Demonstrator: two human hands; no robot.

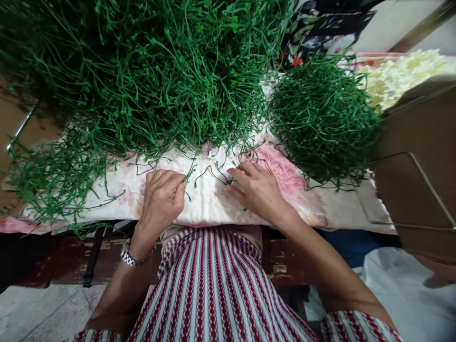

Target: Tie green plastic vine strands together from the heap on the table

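Note:
My left hand (pixel 164 194) is closed, thumb against the fingers, on a few thin green plastic stems (pixel 190 174) whose tips poke out to the right. Over the cloth to its right, my right hand (pixel 253 189) has its thumb and fingers apart, the fingertips by a loose dark green stem (pixel 221 178). Whether they touch that stem I cannot tell. Another bent stem (pixel 204 174) lies between both hands. Behind them rises a big heap of green artificial stems (pixel 171 85), with a smaller, denser pile (pixel 324 118) at the right.
A floral cloth (pixel 210 209) covers the table in front of me. More stems (pixel 53 180) spread over its left end. At the right are a brown cardboard box (pixel 420 161), a bent metal wire (pixel 431 185) and pale yellow artificial flowers (pixel 402 76). Black floral fabric (pixel 320 33) stands behind.

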